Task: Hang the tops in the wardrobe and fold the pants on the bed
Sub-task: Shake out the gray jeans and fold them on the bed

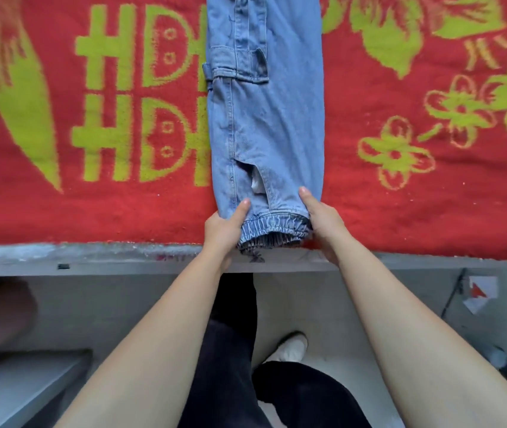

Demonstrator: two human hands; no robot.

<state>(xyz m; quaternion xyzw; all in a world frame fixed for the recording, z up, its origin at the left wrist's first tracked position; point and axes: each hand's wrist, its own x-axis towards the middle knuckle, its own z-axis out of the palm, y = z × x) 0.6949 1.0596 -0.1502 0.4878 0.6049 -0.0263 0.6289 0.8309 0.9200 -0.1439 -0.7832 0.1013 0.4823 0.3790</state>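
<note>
Light blue denim pants (264,118) lie lengthwise on the bed, legs stacked, running from the near edge up out of the top of the head view. Their elastic cuffs (272,233) reach the bed's front edge. My left hand (224,227) grips the left side of the cuffs, thumb on top of the denim. My right hand (323,220) grips the right side of the cuffs the same way, its fingers tucked under the fabric. A cargo pocket and a small slit show on the upper leg.
A red blanket (91,205) with yellow-green patterns covers the bed. The grey bed frame edge (107,257) runs across below it. My dark trousers and a white shoe (292,347) stand on the pale floor; a grey surface (14,387) sits lower left.
</note>
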